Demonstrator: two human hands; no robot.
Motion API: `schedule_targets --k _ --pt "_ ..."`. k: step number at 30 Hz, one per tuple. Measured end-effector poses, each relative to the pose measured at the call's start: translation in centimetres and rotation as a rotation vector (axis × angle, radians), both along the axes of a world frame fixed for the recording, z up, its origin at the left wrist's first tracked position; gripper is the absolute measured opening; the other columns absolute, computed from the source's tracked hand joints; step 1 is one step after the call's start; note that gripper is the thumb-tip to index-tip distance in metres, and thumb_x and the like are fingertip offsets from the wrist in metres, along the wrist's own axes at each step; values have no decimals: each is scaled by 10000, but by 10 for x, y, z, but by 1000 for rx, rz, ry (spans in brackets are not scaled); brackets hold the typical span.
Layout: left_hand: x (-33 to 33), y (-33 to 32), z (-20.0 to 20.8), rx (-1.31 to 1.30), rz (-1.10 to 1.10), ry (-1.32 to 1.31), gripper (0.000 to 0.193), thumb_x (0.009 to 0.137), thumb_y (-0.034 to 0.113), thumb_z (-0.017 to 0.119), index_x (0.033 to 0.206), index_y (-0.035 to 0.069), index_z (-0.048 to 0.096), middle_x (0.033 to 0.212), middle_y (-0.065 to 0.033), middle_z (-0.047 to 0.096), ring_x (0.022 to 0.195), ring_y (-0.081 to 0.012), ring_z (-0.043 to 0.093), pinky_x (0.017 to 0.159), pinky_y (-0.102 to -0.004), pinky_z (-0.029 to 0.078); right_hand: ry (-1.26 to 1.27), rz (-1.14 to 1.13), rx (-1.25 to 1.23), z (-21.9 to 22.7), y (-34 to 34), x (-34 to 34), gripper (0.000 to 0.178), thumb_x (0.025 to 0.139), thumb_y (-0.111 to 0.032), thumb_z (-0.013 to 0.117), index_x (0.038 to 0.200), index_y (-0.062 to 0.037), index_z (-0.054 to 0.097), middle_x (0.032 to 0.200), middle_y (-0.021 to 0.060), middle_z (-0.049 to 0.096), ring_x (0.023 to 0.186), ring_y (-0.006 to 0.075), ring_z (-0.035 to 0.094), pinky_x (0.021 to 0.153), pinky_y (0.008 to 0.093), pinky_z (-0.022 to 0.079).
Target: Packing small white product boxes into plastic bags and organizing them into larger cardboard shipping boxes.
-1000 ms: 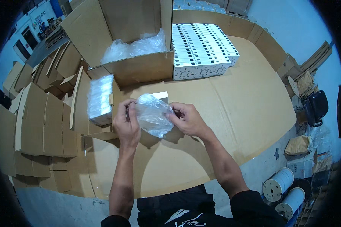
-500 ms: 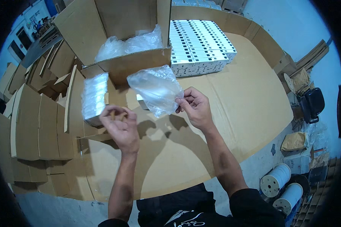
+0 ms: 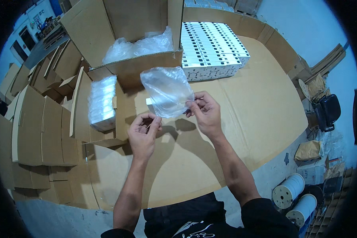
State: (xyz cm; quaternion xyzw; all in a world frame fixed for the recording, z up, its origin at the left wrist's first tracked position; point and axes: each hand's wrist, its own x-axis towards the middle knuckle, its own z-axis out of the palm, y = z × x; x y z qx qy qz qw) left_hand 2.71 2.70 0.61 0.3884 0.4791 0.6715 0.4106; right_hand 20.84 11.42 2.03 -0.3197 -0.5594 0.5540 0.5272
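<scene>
A clear plastic bag [image 3: 166, 89] hangs spread out in front of me, above the table. My right hand [image 3: 206, 115] pinches its lower right corner between thumb and fingers. My left hand [image 3: 143, 134] is closed in a pinch at the bag's lower left edge. Behind the bag, a small white box [image 3: 149, 104] shows only its left end; the bag covers the rest. To the left, an open carton [image 3: 121, 115] holds a row of items in clear plastic wrap [image 3: 102, 101].
A larger open cardboard box [image 3: 141, 22] with more clear plastic bags [image 3: 141, 47] stands at the back. Stacked white patterned boxes [image 3: 214, 47] are beside it. Empty-looking brown cartons [image 3: 39, 127] crowd the left. A cardboard rim [image 3: 279, 47] borders the table [image 3: 258, 119]; cable spools [image 3: 288, 190] lie at lower right.
My left hand has moved right, from beside the wrapped items to the bag's lower edge. The bag has spread flatter and shifted slightly right, with my right hand keeping its hold.
</scene>
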Motion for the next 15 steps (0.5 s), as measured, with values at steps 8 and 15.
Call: schedule_targets --k 8,15 --pt "-38 0 4 84 -217 -81 205 1011 90 639 1169 -27 577 1006 -98 665 892 -158 667 824 -299 581 -4 0 16 1 10 16 137 1001 -78 662 1072 20 599 865 79 722 738 100 686 638 226 553" --pt "-12 -1 3 -60 -112 -82 270 1007 126 651 1214 -23 562 1096 -114 684 959 -190 681 870 -340 585 -218 289 101 -7 2 11 196 945 -44 712 1099 27 613 928 79 701 814 118 658 734 271 542"
